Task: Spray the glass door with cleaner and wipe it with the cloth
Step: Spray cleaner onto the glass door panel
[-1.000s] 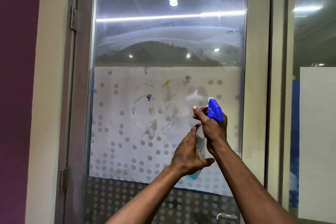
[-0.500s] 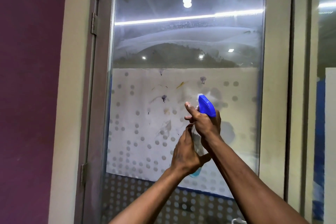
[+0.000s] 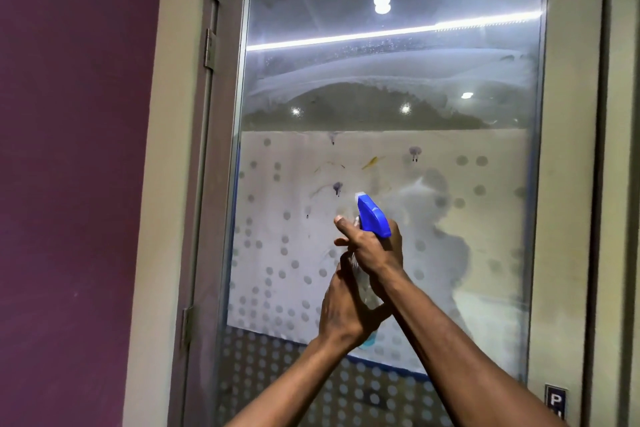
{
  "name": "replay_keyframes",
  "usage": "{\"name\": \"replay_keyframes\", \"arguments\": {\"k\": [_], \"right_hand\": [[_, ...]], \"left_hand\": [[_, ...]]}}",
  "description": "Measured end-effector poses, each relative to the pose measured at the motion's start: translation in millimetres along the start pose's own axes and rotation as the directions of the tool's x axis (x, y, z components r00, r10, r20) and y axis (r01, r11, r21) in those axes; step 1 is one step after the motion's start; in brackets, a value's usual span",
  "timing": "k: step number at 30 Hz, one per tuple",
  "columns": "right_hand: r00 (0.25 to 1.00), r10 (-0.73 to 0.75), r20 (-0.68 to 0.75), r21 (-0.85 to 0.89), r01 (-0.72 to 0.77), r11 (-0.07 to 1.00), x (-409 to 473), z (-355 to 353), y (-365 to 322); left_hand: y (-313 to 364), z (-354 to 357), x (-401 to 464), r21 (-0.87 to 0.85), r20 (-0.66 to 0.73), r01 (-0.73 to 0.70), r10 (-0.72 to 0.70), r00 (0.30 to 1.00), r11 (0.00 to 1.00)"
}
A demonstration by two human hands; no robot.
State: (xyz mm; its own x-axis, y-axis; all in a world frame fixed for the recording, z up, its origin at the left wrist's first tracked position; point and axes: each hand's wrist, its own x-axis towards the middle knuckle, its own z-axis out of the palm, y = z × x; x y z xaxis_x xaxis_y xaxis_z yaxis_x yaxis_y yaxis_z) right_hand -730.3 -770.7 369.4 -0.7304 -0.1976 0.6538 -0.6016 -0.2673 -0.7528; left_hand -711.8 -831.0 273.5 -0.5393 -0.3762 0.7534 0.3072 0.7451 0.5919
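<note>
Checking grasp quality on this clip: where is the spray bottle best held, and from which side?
Grip the neck just below the blue trigger head, coming from behind as the right hand does: the nozzle faces the glass door, leaving a finger on the trigger. The left hand steadies the clear body from the left.

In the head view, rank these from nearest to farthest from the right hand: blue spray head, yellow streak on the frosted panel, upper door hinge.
1. blue spray head, gripped by the right hand.
2. yellow streak, above it on the glass.
3. upper door hinge, far up-left on the frame.
</note>
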Motion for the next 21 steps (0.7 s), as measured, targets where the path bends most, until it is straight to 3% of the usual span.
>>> {"name": "replay_keyframes", "arguments": {"k": [5, 14, 18, 21], "right_hand": [[0.998, -0.022, 0.055, -0.067, 0.025, 0.997, -6, 1, 2], [0.998, 0.069, 0.002, -0.077, -0.069, 0.995, -18, -12, 16], [0.983, 0.007, -0.183, -0.095, -0.025, 0.995, -26, -30, 21], [0.925, -0.011, -0.38, -0.023, 0.003, 1.0, -23, -46, 15]], "left_hand": [[-12, 4, -9, 0.029, 0.008, 0.03, -0.031, 0.999, 0.999], [-17, 23, -27, -0.041, 0.064, 0.017, -0.015, 0.998, 0.999], [-10, 29, -31, -0.058, 0.172, -0.061, 0.071, 0.982, 0.996], [2, 32, -19, -0.07, 0.313, -0.138, 0.154, 0.937, 0.988]]}}
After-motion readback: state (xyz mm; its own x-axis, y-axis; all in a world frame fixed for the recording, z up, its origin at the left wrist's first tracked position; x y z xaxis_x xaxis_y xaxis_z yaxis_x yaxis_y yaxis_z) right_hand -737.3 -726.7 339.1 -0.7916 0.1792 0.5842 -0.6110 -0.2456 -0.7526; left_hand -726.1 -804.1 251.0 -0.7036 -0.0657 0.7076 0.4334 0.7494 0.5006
